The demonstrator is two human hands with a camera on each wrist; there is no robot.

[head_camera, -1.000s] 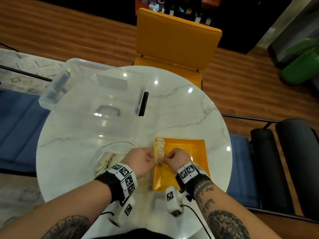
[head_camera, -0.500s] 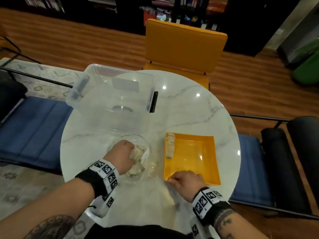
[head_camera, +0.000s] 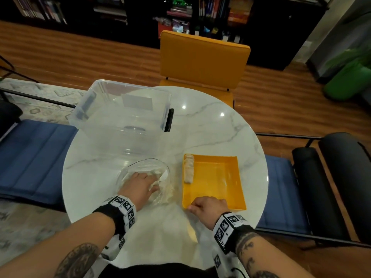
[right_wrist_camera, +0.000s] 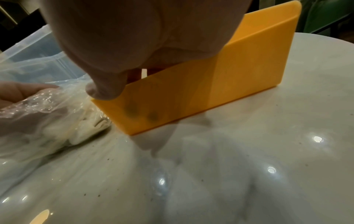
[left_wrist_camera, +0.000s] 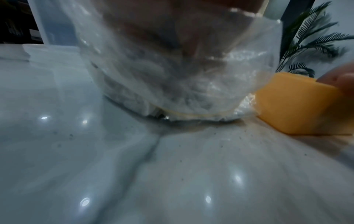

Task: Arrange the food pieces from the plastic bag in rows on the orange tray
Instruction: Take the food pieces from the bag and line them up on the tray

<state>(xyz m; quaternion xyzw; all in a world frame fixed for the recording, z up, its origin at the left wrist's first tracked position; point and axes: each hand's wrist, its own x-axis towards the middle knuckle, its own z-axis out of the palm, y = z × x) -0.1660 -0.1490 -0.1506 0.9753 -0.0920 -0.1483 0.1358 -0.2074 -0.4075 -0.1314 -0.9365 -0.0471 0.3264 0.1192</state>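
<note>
The orange tray (head_camera: 218, 177) lies on the white marble table, with a short row of pale food pieces (head_camera: 189, 168) along its left wall. My right hand (head_camera: 201, 205) pinches the tray's near-left corner. In the right wrist view its thumb (right_wrist_camera: 103, 91) sits on the rim of the tray (right_wrist_camera: 220, 84) and the fingers show through the wall. Left of the tray lies the clear plastic bag (head_camera: 144, 169) of pale pieces (right_wrist_camera: 80, 131). My left hand (head_camera: 152, 184) is inside it, among the pieces. Plastic (left_wrist_camera: 172, 68) blurs its fingers, so any hold is hidden.
A big clear plastic bin (head_camera: 120, 117) stands at the table's far left, right behind the bag. An orange chair (head_camera: 202, 59) faces me across the round table (head_camera: 210, 127). Blue cushioned seats flank it left and right.
One second ago both hands were at the row on the tray. The left hand has gone into the bag and pushed deeper; the right hand has dropped back to the tray's near-left corner.
</note>
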